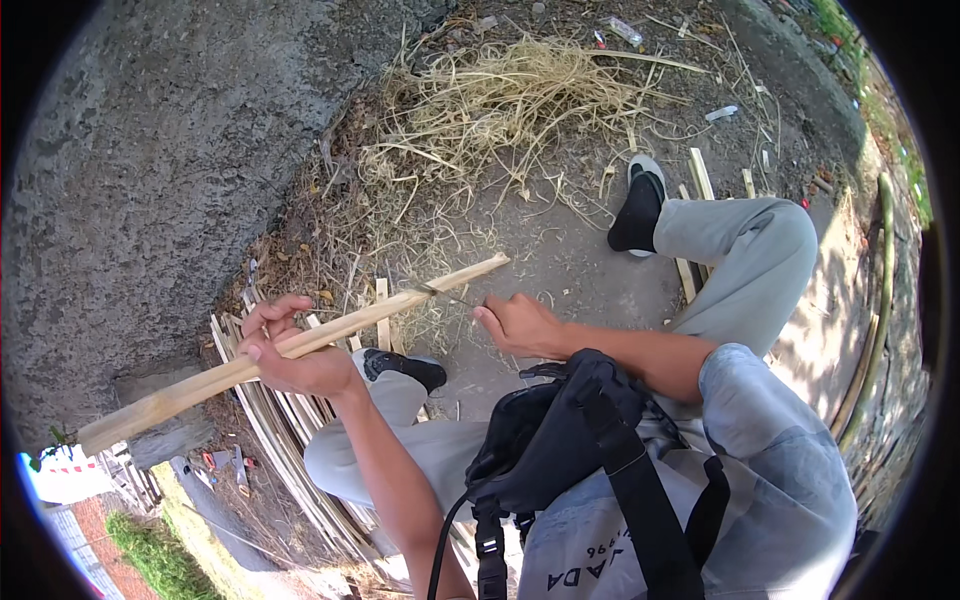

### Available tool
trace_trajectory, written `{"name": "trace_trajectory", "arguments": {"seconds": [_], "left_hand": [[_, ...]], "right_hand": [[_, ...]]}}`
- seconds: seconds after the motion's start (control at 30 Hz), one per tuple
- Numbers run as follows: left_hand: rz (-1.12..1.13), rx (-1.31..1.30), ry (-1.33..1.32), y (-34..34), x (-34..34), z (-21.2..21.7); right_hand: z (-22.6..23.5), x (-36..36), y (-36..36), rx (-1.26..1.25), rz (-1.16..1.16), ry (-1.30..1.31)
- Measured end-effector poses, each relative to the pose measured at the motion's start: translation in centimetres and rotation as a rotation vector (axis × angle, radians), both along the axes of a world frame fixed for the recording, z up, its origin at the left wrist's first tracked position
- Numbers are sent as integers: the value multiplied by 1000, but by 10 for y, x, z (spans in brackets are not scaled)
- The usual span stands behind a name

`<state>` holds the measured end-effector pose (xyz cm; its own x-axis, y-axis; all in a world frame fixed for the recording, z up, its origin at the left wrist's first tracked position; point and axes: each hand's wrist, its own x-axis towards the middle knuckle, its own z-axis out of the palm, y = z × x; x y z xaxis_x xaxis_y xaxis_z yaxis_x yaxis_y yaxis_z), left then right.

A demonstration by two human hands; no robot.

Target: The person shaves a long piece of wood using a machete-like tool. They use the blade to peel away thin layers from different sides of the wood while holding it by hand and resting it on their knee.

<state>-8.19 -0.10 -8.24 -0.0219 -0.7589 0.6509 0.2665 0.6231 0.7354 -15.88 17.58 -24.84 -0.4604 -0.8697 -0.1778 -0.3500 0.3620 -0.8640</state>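
Note:
A long pale bamboo strip slants across in front of me, its wide end at the lower left and its narrow tip to the right. My left hand grips it around the middle, thumb on one side and partly curled fingers on the other. In my closed right hand is a knife; its thin blade meets the strip near the narrow tip. The handle is hidden inside the fist.
A heap of curly shavings lies ahead on the dirt. Many long strips are stacked by my left leg, with more strips under my right leg. A rough concrete block rises at left. A black bag hangs at my front.

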Motion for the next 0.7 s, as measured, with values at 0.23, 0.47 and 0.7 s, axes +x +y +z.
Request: {"name": "trace_trajectory", "arguments": {"seconds": [0.23, 0.47, 0.7], "left_hand": [[103, 237, 61, 5, 3, 1], [151, 235, 86, 16, -8, -1], [214, 278, 79, 9, -1, 1]], "right_hand": [[-10, -15, -3, 79, 48, 9], [-60, -13, 13, 148, -81, 26], [-35, 9, 5, 106, -19, -27]]}}
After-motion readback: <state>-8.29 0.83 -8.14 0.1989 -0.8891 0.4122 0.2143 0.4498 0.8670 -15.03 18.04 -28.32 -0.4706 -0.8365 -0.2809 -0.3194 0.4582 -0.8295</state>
